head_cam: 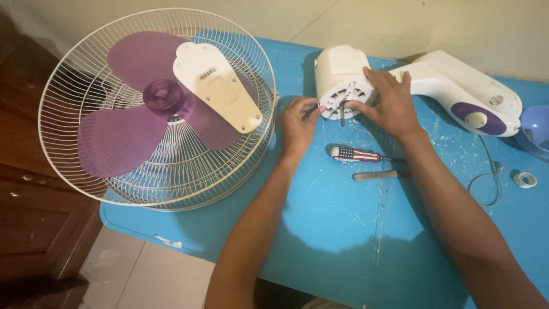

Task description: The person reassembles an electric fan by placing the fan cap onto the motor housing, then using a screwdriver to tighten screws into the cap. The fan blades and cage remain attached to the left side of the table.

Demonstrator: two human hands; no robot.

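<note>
The white motor housing (342, 80) is being gripped at its front face by the right hand (389, 103), fingers closed around the rim beside the metal shaft (342, 113). The left hand (297, 123) is being held against the face from the other side, fingertips pinched, though on what cannot be told. The housing is lying on the blue table (343, 229), shaft pointing toward the person, with a screwdriver (357, 154) just below both hands
</note>
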